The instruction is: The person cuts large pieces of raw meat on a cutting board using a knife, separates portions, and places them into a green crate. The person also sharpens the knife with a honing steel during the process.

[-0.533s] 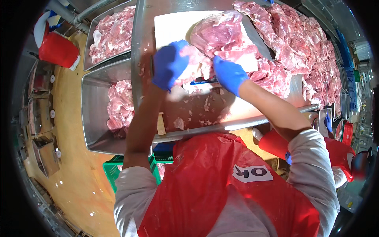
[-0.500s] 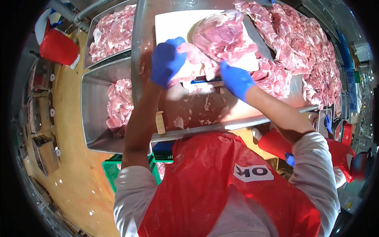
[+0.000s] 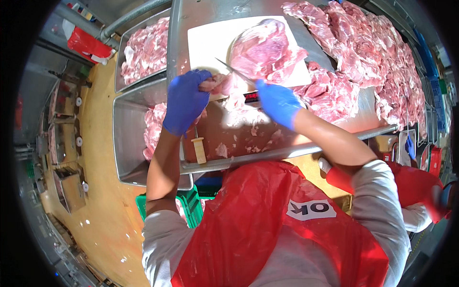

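Observation:
My left hand (image 3: pixel 187 101), in a blue glove, is closed on a pale strip of meat (image 3: pixel 219 84) at the near left corner of the white cutting board (image 3: pixel 205 40). My right hand (image 3: pixel 278 103), gloved too, grips a knife (image 3: pixel 234 70); its thin blade points far left across the board, and the handle is hidden in the fist. Just beyond the blade lies a large pink cut of meat (image 3: pixel 260 50). Under the board's near edge a small red lit display (image 3: pixel 251 97) shows. Meat scraps (image 3: pixel 239 117) lie between my hands on the steel table.
Meat is heaped (image 3: pixel 358 48) along the table's right side. Steel bins (image 3: pixel 125 129) with meat stand at the left. A cream-handled tool (image 3: pixel 199 149) lies by the near table edge (image 3: pixel 287 154). A green crate (image 3: pixel 192 208) is below. Co-workers in red aprons (image 3: pixel 416 186) stand right and far left.
My left hand has moved nearer and slightly left with the meat strip, off the board's edge. The knife blade now shows plainly, while my right hand has shifted slightly left and nearer.

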